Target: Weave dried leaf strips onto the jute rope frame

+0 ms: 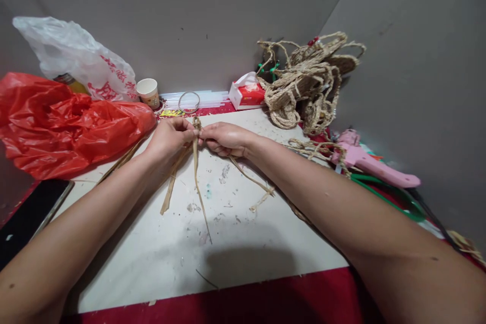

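Observation:
My left hand (172, 135) pinches dry straw strands near the far middle of the white board. Close beside it, my right hand (225, 137) is closed on the same straw braid (196, 122), whose short plaited end shows just above the fingertips. Loose flat straw strands (196, 172) hang toward me from between the hands. A wider strip (169, 192) trails below my left hand, and a thin strand (250, 177) runs out under my right hand. My fingers hide the exact point where the strands cross.
The white board (235, 243) lies on a red cloth (228, 304). Left are a red plastic bag (76, 131), paper cup (148, 93) and phone (30, 217). At the back are glue sticks (212, 98) and a tissue pack (246, 93). Right: braided rope (304, 81), pink glue gun (379, 164), green-handled scissors (387, 195).

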Tool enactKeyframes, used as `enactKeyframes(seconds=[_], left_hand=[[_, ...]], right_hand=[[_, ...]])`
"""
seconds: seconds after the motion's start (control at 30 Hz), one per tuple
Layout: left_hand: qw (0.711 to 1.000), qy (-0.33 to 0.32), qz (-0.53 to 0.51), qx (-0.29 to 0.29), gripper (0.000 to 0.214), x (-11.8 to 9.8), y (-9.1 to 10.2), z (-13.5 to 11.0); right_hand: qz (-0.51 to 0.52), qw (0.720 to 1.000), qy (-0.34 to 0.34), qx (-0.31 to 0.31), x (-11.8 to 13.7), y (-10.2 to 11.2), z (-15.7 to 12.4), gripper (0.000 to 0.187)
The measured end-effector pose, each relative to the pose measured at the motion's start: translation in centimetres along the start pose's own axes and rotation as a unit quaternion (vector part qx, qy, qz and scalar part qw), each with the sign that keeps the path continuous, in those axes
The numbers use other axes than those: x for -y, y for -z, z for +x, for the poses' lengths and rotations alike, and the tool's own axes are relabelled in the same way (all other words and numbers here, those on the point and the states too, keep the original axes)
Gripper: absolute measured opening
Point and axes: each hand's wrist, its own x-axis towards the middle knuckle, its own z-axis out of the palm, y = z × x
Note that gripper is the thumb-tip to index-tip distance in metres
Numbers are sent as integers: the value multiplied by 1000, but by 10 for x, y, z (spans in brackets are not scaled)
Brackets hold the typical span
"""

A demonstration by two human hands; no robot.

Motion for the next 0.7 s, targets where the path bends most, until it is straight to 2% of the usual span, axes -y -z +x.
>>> enactKeyframes(seconds=[0.1, 0.23, 0.5, 0.7], left_hand=[[1000, 6, 20, 2, 14, 4, -1, 2], [999, 36, -7, 18, 14, 5, -4, 2], [986, 134, -73, 62, 18, 9, -1, 13], [987, 144, -69, 36, 14, 7, -1, 14]], right_hand=[[2, 1000, 3, 3, -1, 1, 1, 20], [8, 1000, 3, 14, -1, 2, 1, 19], [10, 999, 8, 35, 0, 0, -2, 19], [-6, 1000, 20, 5, 2, -2, -4, 23]])
